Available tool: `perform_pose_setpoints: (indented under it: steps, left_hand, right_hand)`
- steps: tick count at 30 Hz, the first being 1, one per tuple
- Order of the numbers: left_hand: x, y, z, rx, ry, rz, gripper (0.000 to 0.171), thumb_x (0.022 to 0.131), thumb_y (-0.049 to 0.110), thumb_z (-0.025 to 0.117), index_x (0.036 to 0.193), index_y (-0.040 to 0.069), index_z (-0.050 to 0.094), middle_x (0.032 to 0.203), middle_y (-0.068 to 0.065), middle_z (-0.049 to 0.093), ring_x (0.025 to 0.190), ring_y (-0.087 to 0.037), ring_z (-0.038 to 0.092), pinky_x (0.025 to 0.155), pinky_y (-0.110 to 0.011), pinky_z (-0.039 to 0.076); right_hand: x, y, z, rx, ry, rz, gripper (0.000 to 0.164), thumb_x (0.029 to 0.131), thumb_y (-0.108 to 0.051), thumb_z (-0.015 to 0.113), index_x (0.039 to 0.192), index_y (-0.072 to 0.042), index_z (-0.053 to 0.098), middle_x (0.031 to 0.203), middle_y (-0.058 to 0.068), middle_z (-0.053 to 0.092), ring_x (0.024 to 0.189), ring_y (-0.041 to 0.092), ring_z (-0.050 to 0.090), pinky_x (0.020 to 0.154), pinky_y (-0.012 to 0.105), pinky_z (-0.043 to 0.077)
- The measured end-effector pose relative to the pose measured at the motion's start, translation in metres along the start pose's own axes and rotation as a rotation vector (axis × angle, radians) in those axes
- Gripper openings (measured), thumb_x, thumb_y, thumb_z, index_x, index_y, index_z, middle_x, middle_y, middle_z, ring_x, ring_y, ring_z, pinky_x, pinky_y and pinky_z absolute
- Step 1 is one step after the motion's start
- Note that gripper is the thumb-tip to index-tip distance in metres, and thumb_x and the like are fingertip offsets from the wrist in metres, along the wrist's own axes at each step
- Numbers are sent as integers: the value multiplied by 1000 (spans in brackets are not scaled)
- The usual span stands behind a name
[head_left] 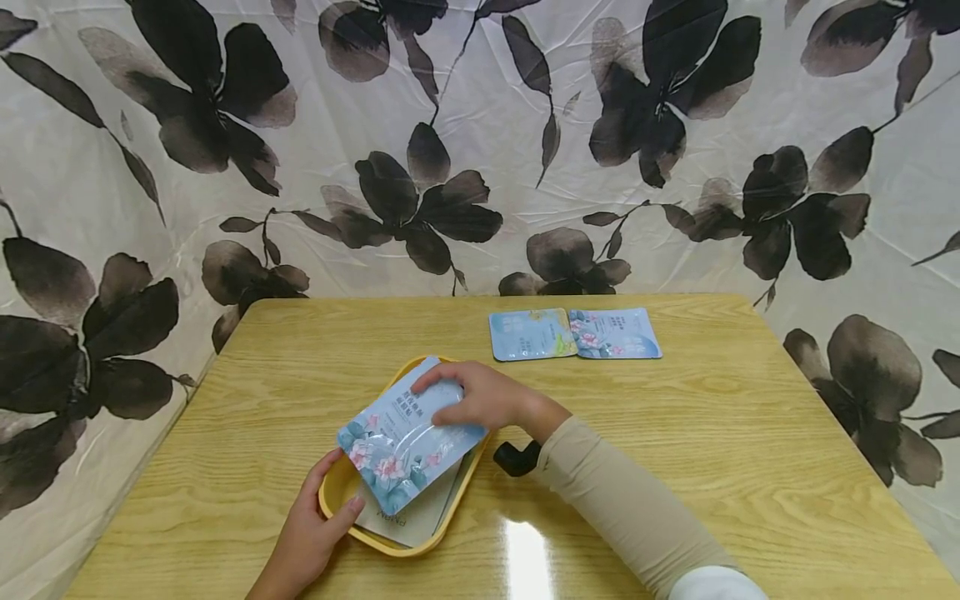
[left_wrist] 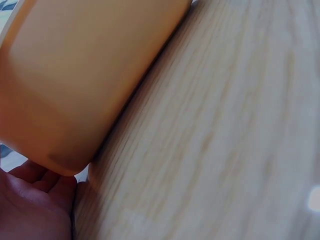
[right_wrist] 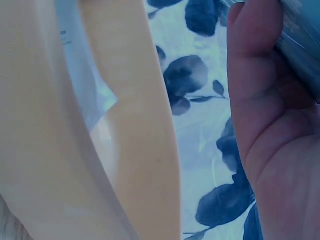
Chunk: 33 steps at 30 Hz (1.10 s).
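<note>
Pale blue, flat rectangular packet with a glossy face and pink flowers is being held over a yellow, round-cornered plastic tray, covering much of its opening. Its long axis is running aslant from the tray's near-left side toward the far-right; the flowered end is pointing near-left, the lettered end far-right. Whether it is touching the tray's rim, I can't tell. The person's right hand is gripping the packet near its far-right end, thumb and forefinger partly spread, the other fingers mostly out of my sight. The left hand is holding the tray's near-left side, thumb lying over the rim, fingers bending against the outer wall. Inside the tray, under the packet, a flat grey-green pack with dark lettering is lying. Beyond the tray and rightward, a light blue packet with yellow-green print and a light blue flowered packet are lying edge to edge on the yellow wood-grained table.
</note>
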<state>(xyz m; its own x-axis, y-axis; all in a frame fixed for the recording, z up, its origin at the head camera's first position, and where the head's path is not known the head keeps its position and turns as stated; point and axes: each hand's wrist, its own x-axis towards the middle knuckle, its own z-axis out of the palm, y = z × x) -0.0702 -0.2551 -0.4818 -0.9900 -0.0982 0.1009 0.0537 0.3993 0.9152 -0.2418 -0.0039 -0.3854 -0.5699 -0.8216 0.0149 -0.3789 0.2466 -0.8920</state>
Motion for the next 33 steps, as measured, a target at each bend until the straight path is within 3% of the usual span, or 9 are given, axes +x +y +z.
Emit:
perform_pose_setpoints:
  steps: [3,7,10,20,29,33]
  left_hand:
    - [0,-1,1,-5,11,36,65,95,5,68,149,-1,33,150,-30,34,131,-32,42,92,-5,35]
    - [0,-1,2,-28,18,42,65,94,3,68,149,0,34,148,-31,35,120,1,44,91,-6,38]
    - [-1,-1,2,-41,13,26,65,94,3,68,149,1,34,147,-31,36,113,7,45,89,-9,42]
    - [0,-2,1,-58,7,22,65,94,2,67,149,1,34,146,-31,35,111,5,49,87,-10,44]
    - [0,-5,2,-91,15,53,64,93,-2,67,148,1,35,144,-31,37,110,4,50,88,-10,44]
    - [0,-5,3,-103,14,54,64,93,-3,67,148,0,35,143,-31,38,110,4,51,88,-10,44]
  right_hand:
    - [-3,1,-3,43,23,-7,40,90,-7,72,129,-11,65,123,7,60,89,13,62,73,28,55]
    - [-7,4,-9,57,62,-28,38,90,-9,72,128,-11,66,121,6,61,89,14,62,74,29,55]
    - [-11,7,-14,81,94,-38,38,90,-9,72,127,-9,66,117,6,62,89,15,63,75,30,55]
    - [-30,19,-36,224,222,7,42,88,-4,72,129,-3,62,114,11,62,77,19,66,65,30,56]
    - [-52,36,-56,349,332,28,45,91,-1,67,134,3,54,106,15,64,77,18,66,65,28,56]
    - [-62,50,-67,416,403,31,48,91,3,65,136,7,50,110,19,62,77,15,66,67,26,55]
